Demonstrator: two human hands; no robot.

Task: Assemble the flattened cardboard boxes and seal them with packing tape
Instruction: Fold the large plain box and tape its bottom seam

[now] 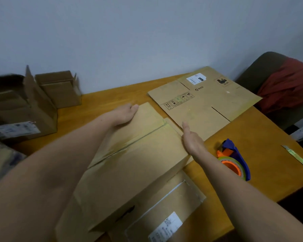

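An assembled cardboard box (pixel 129 163) stands in front of me on the wooden table, its top flaps closed along a taped centre seam. My left hand (pixel 125 113) lies on the box's far left top edge, fingers folded over the edge. My right hand (pixel 191 139) is flat, fingers straight, against the box's right top edge. A flattened box (pixel 205 100) with printed symbols and a white label lies behind it. A purple and orange tape dispenser (pixel 234 160) sits to the right of my right forearm.
Open brown boxes (pixel 58 88) and a larger labelled box (pixel 21 116) stand at the left. Another flat carton with a label (pixel 166 215) lies under the near side. A strip of tape (pixel 296 157) lies at the right table edge. A chair with red cloth (pixel 285 84) is beyond.
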